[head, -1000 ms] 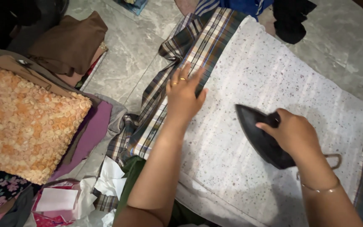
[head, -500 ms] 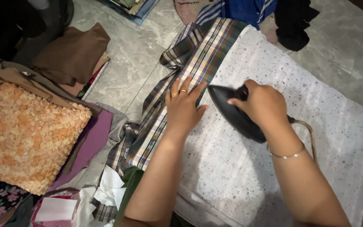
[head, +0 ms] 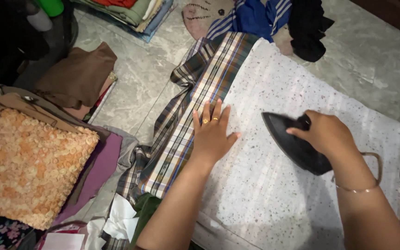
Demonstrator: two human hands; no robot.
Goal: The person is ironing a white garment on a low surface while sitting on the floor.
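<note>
Iron [head: 292,146] sits mid speckled white cloth [head: 274,185], right hand [head: 327,134] clamped on its handle. Left hand [head: 214,134] flat, fingers spread, on the cloth's left edge; likely burn risk if the iron's tip swings left.

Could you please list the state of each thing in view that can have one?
Iron: flat on the cloth, gripped.
Speckled white cloth: spread flat.
Plaid fabric: spread under the cloth, edge rumpled.
Left hand: open, pressing flat.
Right hand: closed on the iron.
Brown garment: folded.
</note>
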